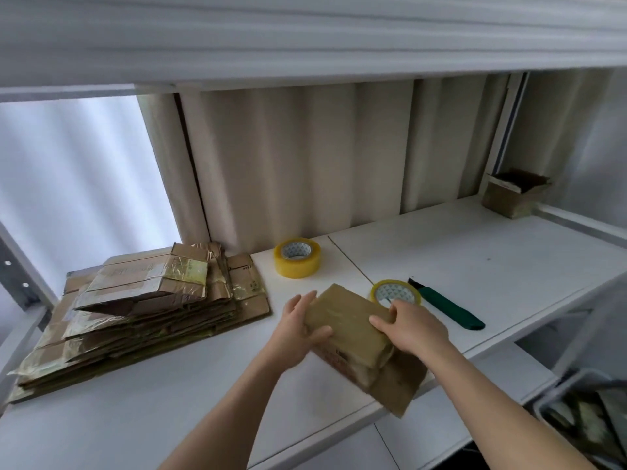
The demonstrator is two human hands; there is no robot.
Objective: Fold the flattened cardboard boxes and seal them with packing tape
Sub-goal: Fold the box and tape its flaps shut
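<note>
Over the white shelf's front edge I hold a small brown cardboard box (349, 323), tape-covered on top, with loose flaps hanging at its near end. My left hand (298, 330) grips its left side, thumb on top. My right hand (414, 329) grips its right side, fingers curled over the top edge. A stack of flattened cardboard boxes (142, 310) lies at the left. A thick yellow tape roll (297, 257) stands behind the box. A thinner tape roll (395, 291) lies just past my right hand.
A green-handled utility knife (448, 308) lies right of the thin roll. An open folded box (514, 193) sits at the shelf's (475, 252) far right corner. A bin with cardboard (587, 422) stands below right. An upper shelf (305, 39) hangs overhead.
</note>
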